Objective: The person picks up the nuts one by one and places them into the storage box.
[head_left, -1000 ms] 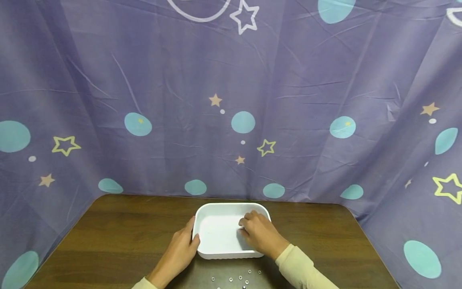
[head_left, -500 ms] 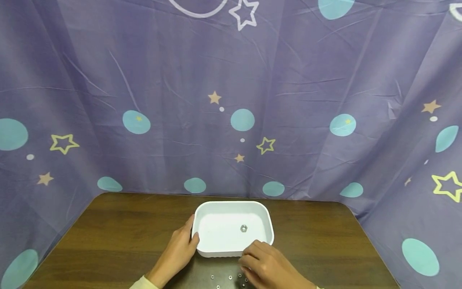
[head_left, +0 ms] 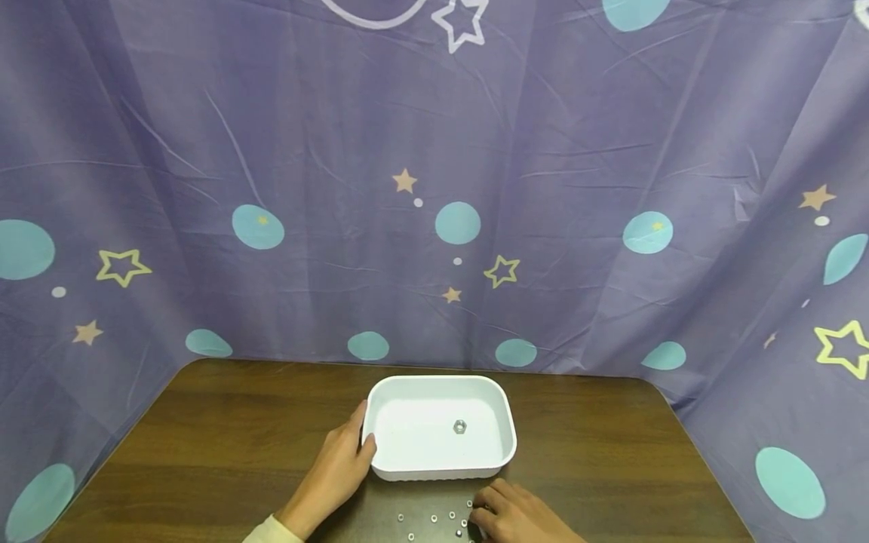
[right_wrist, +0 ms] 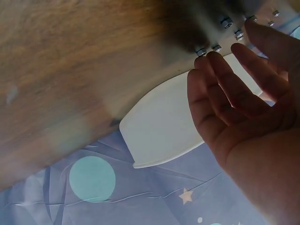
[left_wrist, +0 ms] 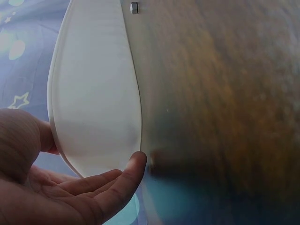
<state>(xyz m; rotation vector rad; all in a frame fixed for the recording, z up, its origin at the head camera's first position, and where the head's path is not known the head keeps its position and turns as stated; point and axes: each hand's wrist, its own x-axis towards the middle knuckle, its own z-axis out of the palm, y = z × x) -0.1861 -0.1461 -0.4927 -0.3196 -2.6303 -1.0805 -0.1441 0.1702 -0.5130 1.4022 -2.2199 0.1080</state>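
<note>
A white rectangular tray (head_left: 434, 474) stands on the table, with one metal hex nut (head_left: 459, 427) inside it. My left hand (head_left: 337, 461) holds the tray's left end, fingers along the side and thumb by the front corner. Several small hex nuts (head_left: 434, 519) lie scattered in front of the tray. Over the right part of this scatter is my right hand (head_left: 514, 514). Its fingers (right_wrist: 225, 79) are apart in the right wrist view, bent slightly, with fingertips right beside nuts (right_wrist: 227, 23) and nothing visible between them.
The brown wooden table (head_left: 224, 452) extends to both sides of the tray. A purple curtain (head_left: 563, 302) with stars and blue spots hangs behind it and along both sides. The tray stands near the table's back edge.
My right hand has come out of the tray and moved forward to the nuts on the table. A hex nut now shows in the tray. My left hand stays at the tray.
</note>
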